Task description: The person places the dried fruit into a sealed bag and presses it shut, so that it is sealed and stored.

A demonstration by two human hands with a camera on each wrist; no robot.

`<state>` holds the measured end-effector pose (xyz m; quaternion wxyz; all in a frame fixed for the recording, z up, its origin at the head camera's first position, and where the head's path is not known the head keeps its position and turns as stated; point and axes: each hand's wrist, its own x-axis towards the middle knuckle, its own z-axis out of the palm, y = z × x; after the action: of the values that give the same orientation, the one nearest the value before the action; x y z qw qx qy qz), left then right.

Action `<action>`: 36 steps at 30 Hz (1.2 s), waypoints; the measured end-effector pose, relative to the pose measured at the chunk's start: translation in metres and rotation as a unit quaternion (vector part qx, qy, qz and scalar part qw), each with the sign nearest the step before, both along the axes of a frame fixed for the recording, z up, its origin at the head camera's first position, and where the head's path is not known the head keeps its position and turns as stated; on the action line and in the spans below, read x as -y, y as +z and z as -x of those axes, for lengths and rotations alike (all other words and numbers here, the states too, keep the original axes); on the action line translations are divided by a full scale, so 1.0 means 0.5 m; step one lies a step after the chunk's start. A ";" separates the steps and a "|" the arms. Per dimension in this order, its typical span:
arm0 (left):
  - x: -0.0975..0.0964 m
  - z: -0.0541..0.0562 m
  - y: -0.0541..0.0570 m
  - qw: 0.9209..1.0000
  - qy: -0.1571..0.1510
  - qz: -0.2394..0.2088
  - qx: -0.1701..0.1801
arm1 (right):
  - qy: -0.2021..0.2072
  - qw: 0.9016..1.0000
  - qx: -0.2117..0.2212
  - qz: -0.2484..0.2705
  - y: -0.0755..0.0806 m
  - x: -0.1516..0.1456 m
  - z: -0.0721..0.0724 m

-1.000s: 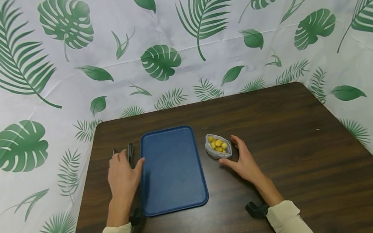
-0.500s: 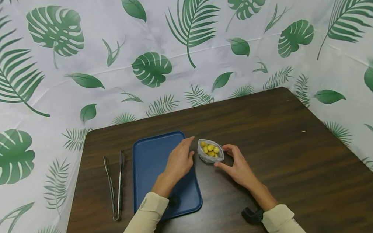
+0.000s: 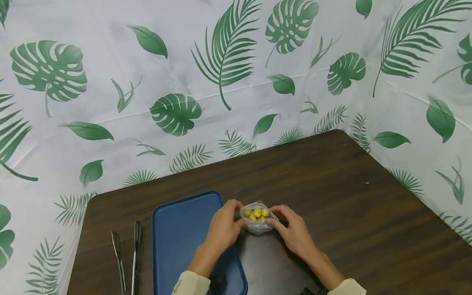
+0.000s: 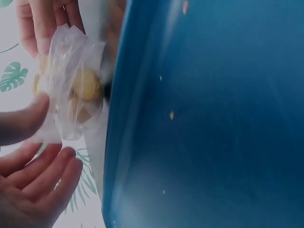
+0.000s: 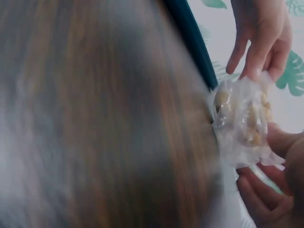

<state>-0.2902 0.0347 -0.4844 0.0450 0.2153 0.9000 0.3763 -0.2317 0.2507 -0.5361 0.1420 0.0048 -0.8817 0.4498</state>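
Observation:
A clear plastic bag [image 3: 260, 228] with several small yellow round pieces [image 3: 257, 212] in its open mouth is between my two hands, just right of the tray. My left hand [image 3: 223, 228] reaches across the tray and pinches the bag's left side. At the right side, my right hand [image 3: 295, 233] grips the bag between thumb and fingers. The left wrist view shows the crinkled bag [image 4: 64, 95] side-on. In the right wrist view the bag [image 5: 237, 147] has a thumb on its near edge, with the fingers partly hidden behind it.
A blue rectangular tray [image 3: 177, 246] lies under my left forearm, with tiny crumbs on it in the left wrist view. Metal tongs [image 3: 131, 278] lie to its left. The dark wooden table [image 3: 327, 181] meets a leaf-patterned cloth [image 3: 210, 42] behind.
My left hand has moved from over the tongs, across the tray, to the bag. The right hand has closed on the bag's right side. The head view has tilted up and shifted right.

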 end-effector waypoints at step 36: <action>0.019 -0.016 0.151 0.921 0.021 -0.382 -0.068 | 0.293 0.758 0.132 0.568 0.136 0.003 -0.025</action>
<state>-0.2821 0.0252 -0.4088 -0.1097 0.2225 0.6931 0.6768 -0.2194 0.2493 -0.4680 -0.1372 0.1218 -0.4306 0.8837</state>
